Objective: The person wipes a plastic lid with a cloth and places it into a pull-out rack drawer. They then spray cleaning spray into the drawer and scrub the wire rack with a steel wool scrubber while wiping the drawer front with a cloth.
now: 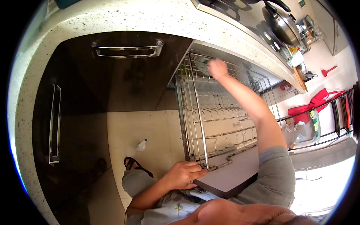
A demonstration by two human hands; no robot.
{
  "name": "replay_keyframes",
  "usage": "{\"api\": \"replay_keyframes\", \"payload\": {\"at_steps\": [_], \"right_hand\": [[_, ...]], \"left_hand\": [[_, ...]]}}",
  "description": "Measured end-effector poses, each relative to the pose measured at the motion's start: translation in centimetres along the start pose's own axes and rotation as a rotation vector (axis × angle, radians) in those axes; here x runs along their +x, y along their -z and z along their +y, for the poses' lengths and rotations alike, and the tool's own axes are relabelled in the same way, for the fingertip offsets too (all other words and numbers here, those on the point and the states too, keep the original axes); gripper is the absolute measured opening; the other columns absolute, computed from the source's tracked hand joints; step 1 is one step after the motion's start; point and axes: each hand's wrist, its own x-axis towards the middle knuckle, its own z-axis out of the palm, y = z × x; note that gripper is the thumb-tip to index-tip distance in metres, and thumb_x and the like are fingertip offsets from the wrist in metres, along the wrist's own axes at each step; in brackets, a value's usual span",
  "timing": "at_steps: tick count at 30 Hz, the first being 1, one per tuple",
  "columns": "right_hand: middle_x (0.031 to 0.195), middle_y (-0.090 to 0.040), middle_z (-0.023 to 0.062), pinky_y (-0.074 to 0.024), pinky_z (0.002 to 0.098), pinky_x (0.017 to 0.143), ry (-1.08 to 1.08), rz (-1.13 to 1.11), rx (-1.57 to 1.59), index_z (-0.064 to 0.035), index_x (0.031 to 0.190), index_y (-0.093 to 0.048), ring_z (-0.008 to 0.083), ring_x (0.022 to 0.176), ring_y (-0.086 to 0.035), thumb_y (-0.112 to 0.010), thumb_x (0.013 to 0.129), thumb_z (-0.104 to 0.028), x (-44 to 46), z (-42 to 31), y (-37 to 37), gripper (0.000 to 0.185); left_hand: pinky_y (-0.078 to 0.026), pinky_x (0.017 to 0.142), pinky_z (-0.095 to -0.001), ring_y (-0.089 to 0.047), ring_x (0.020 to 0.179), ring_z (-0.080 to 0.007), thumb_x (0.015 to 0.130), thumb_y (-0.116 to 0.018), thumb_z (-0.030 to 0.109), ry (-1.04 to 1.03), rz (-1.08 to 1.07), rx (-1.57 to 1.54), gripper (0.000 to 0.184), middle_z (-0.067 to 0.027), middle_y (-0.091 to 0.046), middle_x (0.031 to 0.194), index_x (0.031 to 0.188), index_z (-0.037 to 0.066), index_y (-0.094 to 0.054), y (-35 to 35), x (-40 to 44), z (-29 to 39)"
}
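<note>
A pulled-out drawer holds a wire rack of shiny metal with rows of bent wire dividers. My left hand wraps around the near left corner of the drawer's front panel, beside the rack's thick front rail. Reaching over the rack, my right hand is at the far end of the drawer with its fingers curled. Its fingertips are blurred, and what they hold, if anything, cannot be made out. A pale, rounded, glassy-looking item lies in the rack just left of that hand.
Dark cabinets with a metal handle stand to the left under a speckled countertop. A steel pot sits on the hob above. A small whitish bottle is on the tiled floor. A black rack with a red cloth stands right.
</note>
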Motion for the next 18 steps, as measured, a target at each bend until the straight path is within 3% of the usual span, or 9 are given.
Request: {"api": "replay_keyframes", "payload": {"at_steps": [3,5,9,10,11,15,17,18], "right_hand": [[0.079,-0.061,0.0139,-0.047,0.0403,0.07,0.108,0.089,0.009,-0.0094,0.08,-0.063,0.0303,0.081,-0.057,-0.057,0.071,-0.019,-0.4,0.1,0.5,0.015],[0.076,-0.062,0.015,-0.0497,0.0388,0.065,0.059,0.158,-0.013,-0.0065,0.074,-0.064,0.0287,0.079,-0.06,-0.05,0.069,-0.012,-1.6,1.9,0.1,0.016],[0.074,-0.062,0.0149,-0.0494,0.04,0.064,-0.004,0.006,-0.07,-0.0073,0.068,-0.064,0.0291,0.077,-0.06,-0.051,0.068,-0.011,-0.3,0.3,0.3,0.014],[0.072,-0.062,0.0153,-0.049,0.0406,0.063,0.098,0.209,0.026,-0.0065,0.065,-0.063,0.0305,0.072,-0.06,-0.051,0.068,-0.011,-0.3,-1.1,0.5,0.014],[0.069,-0.061,0.0158,-0.0488,0.0409,0.062,0.167,0.273,0.083,-0.0061,0.063,-0.062,0.0317,0.069,-0.06,-0.051,0.067,-0.012,-0.5,-3.3,2.3,0.013],[0.072,-0.061,0.0158,-0.0492,0.0408,0.063,0.131,0.181,-0.029,-0.0077,0.066,-0.063,0.03,0.071,-0.061,-0.051,0.07,-0.013,-1.1,1.2,0.0,0.014],[0.077,-0.062,0.0147,-0.0491,0.0414,0.063,-0.054,0.003,-0.093,-0.0056,0.069,-0.063,0.0304,0.072,-0.061,-0.047,0.071,-0.008,-1.4,3.0,0.7,0.016],[0.076,-0.062,0.0151,-0.049,0.0415,0.062,-0.005,0.062,-0.113,-0.0058,0.068,-0.063,0.0307,0.071,-0.061,-0.048,0.071,-0.008,-0.9,2.3,0.8,0.016]], "left_hand": [[-0.044,0.052,-0.0288,-0.053,0.063,-0.0189,0.05,-0.067,0.013,-0.001,-0.014,0.023,0.05,-0.0019,-0.055,0.074,0.098,0.005,-0.061,0.0,-0.2,0.0],[-0.044,0.05,-0.0286,-0.053,0.063,-0.0188,0.049,-0.067,0.013,-0.004,0.01,-0.005,0.049,-0.0019,-0.054,0.073,0.097,0.005,-0.061,0.1,0.0,0.1],[-0.044,0.05,-0.0289,-0.053,0.063,-0.0188,0.049,-0.067,0.014,-0.003,0.014,-0.011,0.049,-0.0019,-0.054,0.073,0.097,0.005,-0.061,0.3,0.0,0.2],[-0.044,0.05,-0.029,-0.053,0.063,-0.0188,0.05,-0.067,0.014,-0.008,0.006,-0.006,0.049,-0.0018,-0.054,0.074,0.097,0.005,-0.061,0.3,0.0,0.2],[-0.044,0.05,-0.0291,-0.053,0.063,-0.0188,0.05,-0.067,0.013,-0.013,0.005,0.005,0.048,-0.0017,-0.054,0.074,0.097,0.005,-0.061,0.2,0.2,0.1],[-0.044,0.051,-0.0288,-0.053,0.064,-0.0186,0.05,-0.067,0.013,0.005,0.017,0.055,0.048,-0.0015,-0.055,0.074,0.097,0.005,-0.061,0.2,-0.3,0.1],[-0.045,0.051,-0.0286,-0.054,0.065,-0.0183,0.05,-0.068,0.014,0.002,0.013,0.017,0.048,-0.0014,-0.055,0.074,0.097,0.006,-0.062,0.4,-0.1,0.2],[-0.045,0.051,-0.0286,-0.054,0.065,-0.0183,0.05,-0.068,0.014,-0.001,0.019,0.02,0.048,-0.0014,-0.055,0.074,0.097,0.006,-0.062,0.4,0.0,0.0]]}}
